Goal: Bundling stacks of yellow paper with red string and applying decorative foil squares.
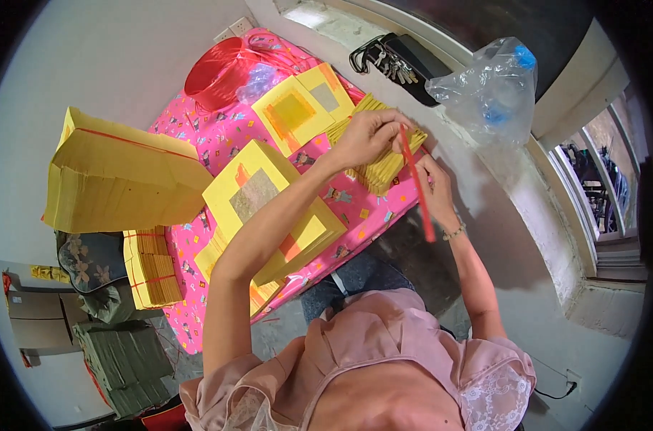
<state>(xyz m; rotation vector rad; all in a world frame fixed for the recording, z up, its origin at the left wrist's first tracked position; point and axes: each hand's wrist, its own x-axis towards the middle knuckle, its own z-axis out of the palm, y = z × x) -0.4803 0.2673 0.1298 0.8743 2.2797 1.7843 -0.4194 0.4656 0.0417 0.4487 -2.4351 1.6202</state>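
Pink plastic-looking cloth with small printed figures covers the table (369, 213) in front of you. Left of its middle, a thick block of yellow paper with a silvery-gold patch on top (258, 188) lies flat; take that block as your landmark. To its left stands a taller, longer mass of yellow paper (125, 176), crossed by a red band. Beyond the block, toward the far side, sits a wide red coil (213, 75). Nearer, but past the block too, is a flat yellow sheet with an orange-bordered square (290, 115).

To the right of the block, at the table's edge, is a ridged bundle of folded yellow paper (384, 176). It looks light overall, its folds soft and apt to crush or slide apart, so you would do best to hold it broadly across the ridges.

Your left hand (373, 135) is over the bundle's right part, thumb and fingers pinching the upper end of a narrow red plastic-looking strip (418, 188). That strip hangs right of the block and the bundle; it should be very light, bendy and rather slippery, best gripped close to its end. Your right hand (435, 185) is just beside the strip, fingers part-curled near the bundle; whether they grip anything, you cannot tell from here.
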